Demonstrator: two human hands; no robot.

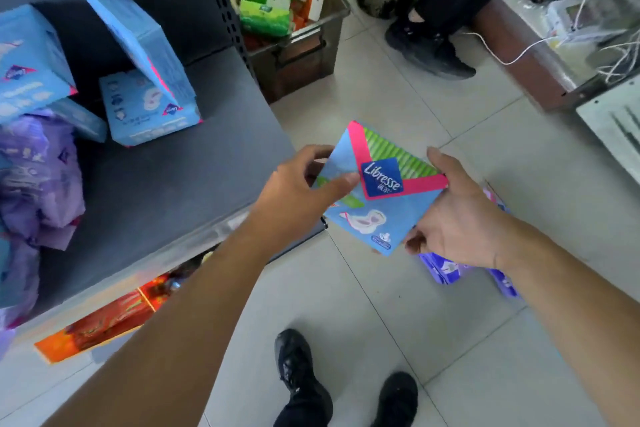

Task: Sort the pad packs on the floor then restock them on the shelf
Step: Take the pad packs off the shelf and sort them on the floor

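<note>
Now I hold a blue pad pack [375, 198] between both hands, left hand [298, 191] pinching its left edge, right hand [460, 218] gripping its right side, just right of the shelf [180, 180].

Even daylight lit the floor [398, 288]; shelf [180, 191] packs smeared with blur, and my view bowed at the edges.

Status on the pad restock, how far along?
Partway. Done: blue packs and purple packs already sit on the shelf. In hand: left hand and right hand both grip a blue Libresse pack. Left: purple packs on the floor.
</note>
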